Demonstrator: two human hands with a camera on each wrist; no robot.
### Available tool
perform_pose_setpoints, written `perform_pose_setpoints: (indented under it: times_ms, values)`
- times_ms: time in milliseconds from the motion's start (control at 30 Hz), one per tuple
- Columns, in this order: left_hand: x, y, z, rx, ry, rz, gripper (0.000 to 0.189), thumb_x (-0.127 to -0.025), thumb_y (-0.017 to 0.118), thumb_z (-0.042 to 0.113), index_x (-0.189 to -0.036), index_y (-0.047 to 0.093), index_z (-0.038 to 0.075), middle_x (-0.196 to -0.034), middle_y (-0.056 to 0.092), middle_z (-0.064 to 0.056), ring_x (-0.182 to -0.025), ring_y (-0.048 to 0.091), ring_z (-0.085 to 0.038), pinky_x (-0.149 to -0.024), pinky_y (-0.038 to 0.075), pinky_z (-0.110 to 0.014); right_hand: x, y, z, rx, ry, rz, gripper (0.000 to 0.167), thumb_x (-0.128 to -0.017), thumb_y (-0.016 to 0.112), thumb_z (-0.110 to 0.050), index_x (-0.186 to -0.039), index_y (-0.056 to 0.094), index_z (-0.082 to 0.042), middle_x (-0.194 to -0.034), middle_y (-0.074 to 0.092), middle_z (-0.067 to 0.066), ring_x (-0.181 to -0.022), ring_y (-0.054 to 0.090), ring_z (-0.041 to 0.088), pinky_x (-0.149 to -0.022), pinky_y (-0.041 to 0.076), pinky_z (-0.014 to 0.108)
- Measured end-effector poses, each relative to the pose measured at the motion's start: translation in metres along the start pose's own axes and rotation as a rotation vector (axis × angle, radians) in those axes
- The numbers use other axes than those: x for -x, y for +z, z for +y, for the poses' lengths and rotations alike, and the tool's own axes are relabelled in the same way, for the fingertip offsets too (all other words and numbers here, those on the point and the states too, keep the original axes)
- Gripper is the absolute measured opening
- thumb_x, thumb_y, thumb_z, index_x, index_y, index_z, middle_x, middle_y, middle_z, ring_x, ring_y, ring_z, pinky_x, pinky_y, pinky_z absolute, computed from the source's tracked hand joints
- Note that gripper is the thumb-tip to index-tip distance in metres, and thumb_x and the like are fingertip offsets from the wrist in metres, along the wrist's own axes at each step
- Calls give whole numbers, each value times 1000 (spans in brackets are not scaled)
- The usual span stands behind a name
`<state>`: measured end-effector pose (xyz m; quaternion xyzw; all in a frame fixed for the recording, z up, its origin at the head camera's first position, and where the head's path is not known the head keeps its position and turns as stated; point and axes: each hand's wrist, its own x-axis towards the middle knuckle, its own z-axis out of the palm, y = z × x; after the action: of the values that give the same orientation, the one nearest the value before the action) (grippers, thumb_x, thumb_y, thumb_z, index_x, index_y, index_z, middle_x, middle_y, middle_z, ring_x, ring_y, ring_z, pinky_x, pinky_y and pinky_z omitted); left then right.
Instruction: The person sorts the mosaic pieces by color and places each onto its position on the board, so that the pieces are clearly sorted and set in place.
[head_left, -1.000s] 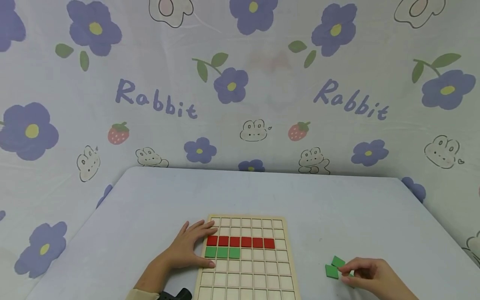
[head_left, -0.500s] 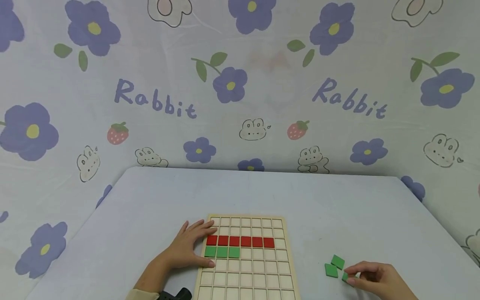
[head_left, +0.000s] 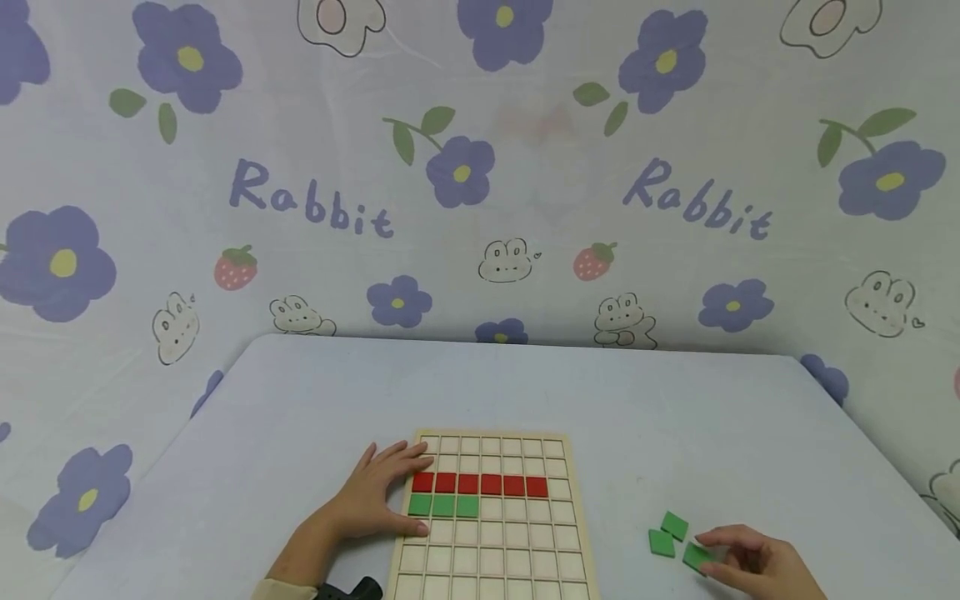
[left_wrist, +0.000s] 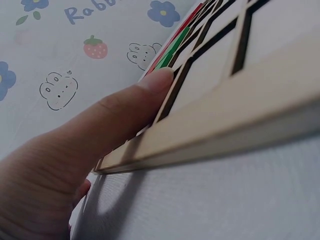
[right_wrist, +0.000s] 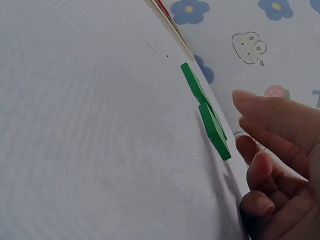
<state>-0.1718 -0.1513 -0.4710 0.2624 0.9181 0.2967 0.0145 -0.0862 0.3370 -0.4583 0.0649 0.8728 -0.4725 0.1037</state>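
Note:
A wooden grid board (head_left: 517, 537) lies on the white table, with a row of red tiles (head_left: 491, 484) and a shorter row of green tiles (head_left: 443, 505) in its cells. Across the board's left edge rests my left hand (head_left: 367, 498), fingers spread; its thumb (left_wrist: 125, 107) lies on the wooden rim in the left wrist view. To the right of the board, my right hand (head_left: 753, 560) has thumb and index finger parted beside a loose green tile (head_left: 696, 558). In the right wrist view the fingers stand apart from the nearest green tile (right_wrist: 215, 131).
Two more green tiles, one nearer the board (head_left: 662, 543) and one farther back (head_left: 674, 525), lie close to the right hand. White table surface (head_left: 525, 383) stretches behind the board to a flowered cloth backdrop (head_left: 555, 208). A black strap device (head_left: 352, 589) sits at the left wrist.
My right hand has shifted slightly right, and its thumb and index finger have parted from the green tile, now more fully visible beside the other two. The left hand stays put.

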Motion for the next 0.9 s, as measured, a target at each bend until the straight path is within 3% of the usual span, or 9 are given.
perform_pose_setpoints:
  times_ms: [233,367,500,667,900]
  values:
    - [-1,1,0,0,-8,-3,88,-61,76,60,-135,50,20,-147,40,-3,-139,27,-34,-111,4,-64,-2,2,3,126,-5,36,48,-72,78,-30,-110,67,-2,-79,52,0,-60,44,7,-52,39,21]
    - [-1,1,0,4,-7,-4,88,-61,76,59,-135,51,20,-147,40,-3,-139,27,-34,-111,4,-65,-2,1,6,160,-103,12,41,-75,76,-24,-107,68,0,-83,55,-1,-58,43,5,-52,40,19]
    - [-1,1,1,6,-4,0,87,-61,77,59,-134,51,19,-147,40,-3,-139,27,-35,-111,4,-64,-1,2,8,155,-174,-5,37,-77,74,-20,-106,66,3,-77,52,-3,-57,43,3,-50,41,19]
    - [-1,1,1,5,-8,-5,88,-61,77,59,-135,50,20,-147,40,-3,-140,27,-34,-111,3,-64,1,4,7,117,-172,-15,39,-78,74,-18,-107,64,6,-65,48,-7,-53,44,2,-49,42,19]
    - [0,1,2,3,-5,1,87,-61,77,59,-134,51,20,-147,41,-3,-139,28,-34,-111,4,-64,2,3,5,93,-134,-46,44,-78,73,-20,-111,62,8,-63,47,-6,-53,44,2,-49,42,19]
